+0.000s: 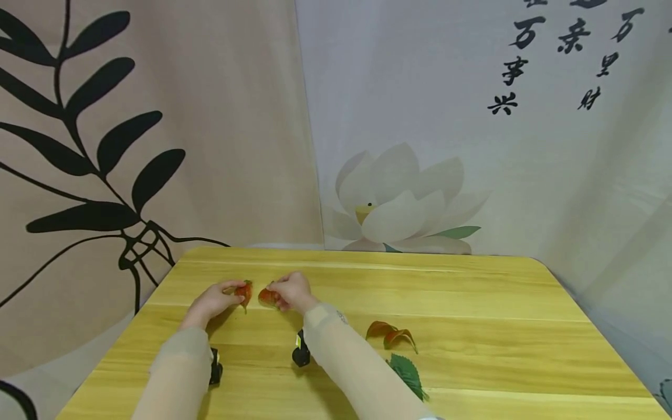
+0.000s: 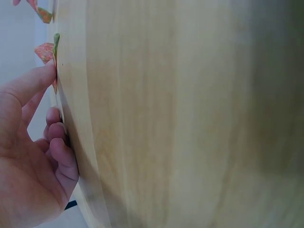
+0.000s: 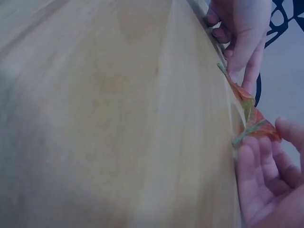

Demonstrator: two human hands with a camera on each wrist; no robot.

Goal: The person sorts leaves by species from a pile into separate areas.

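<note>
A: where r the leaves on ur end?

B: far left of the table, afaict. I've got a red-orange, pointy leaf (image 1: 244, 293) pinched btwn thumb + index of the left hand (image 1: 211, 301). Just beside it, a 2nd red-orange leaf w/ green stem (image 1: 266, 298), gripped by the right hand (image 1: 295, 291), thumb vs fingertips. Can't tell if either touches the wood.

A: n the rest?

B: curled rust-red leaves (image 1: 391, 334) right of my right forearm, a green saw-edged leaf (image 1: 406, 373) nearer me, partly behind the cream sleeve (image 1: 357, 361). Yellow wood-grain table (image 1: 499, 303), pale lotus-print curtain (image 1: 399, 204) behind.
</note>
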